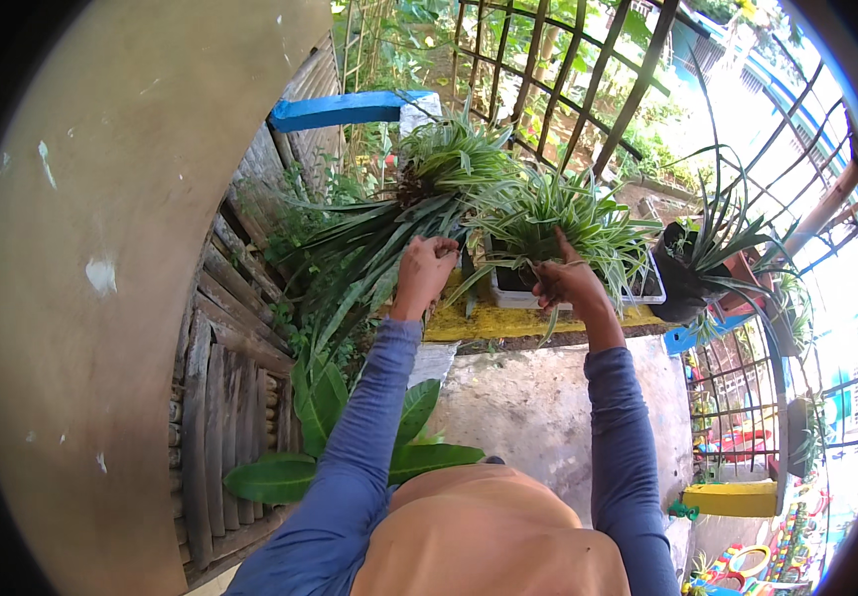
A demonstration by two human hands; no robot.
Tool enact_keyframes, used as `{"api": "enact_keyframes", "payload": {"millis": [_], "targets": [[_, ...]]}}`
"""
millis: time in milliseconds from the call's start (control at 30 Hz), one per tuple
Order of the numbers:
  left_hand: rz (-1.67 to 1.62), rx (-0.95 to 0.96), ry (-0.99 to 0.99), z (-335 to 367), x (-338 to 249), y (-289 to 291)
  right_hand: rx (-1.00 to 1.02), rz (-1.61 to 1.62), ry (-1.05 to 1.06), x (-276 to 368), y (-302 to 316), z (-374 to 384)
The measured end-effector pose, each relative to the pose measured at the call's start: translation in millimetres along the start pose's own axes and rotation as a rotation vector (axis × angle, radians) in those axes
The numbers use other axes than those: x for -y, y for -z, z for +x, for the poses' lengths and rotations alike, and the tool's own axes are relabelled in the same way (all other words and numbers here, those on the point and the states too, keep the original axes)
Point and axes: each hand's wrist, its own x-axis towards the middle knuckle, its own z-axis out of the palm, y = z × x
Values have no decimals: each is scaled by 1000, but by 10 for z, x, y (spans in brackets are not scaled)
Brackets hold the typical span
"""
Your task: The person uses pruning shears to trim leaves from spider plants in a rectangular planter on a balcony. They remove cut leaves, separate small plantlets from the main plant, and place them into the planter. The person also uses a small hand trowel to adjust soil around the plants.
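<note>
My left hand (pixel 424 276) is closed, its fingertips pinched together beside the long dark-green strap leaves (pixel 355 238); what they hold, if anything, is too small to name. My right hand (pixel 576 286) is at the front of a white rectangular planter (pixel 659 286). Its index finger stretches up into the striped leaves of a spider plant (pixel 588 211), while the thumb and other fingers are curled in on something I cannot make out. Behind the left hand, another striped clump (pixel 459 157) with brownish roots or dry bits lies against the dark leaves.
The planter stands on a yellow ledge (pixel 508 326). A black pot (pixel 675 273) with a spiky plant is at its right. Behind rises a metal grid fence (pixel 588 74). A blue rail (pixel 340 111), wooden slats (pixel 215 427) and broad green leaves (pixel 320 407) are on the left.
</note>
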Motion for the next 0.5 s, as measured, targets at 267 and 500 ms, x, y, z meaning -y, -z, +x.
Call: {"api": "enact_keyframes", "payload": {"millis": [267, 500], "targets": [[-247, 294, -44, 607, -476, -411, 9, -28, 127, -87, -173, -171], [1, 277, -310, 98, -1337, -749, -188, -886, 362, -631, -473, 159]]}}
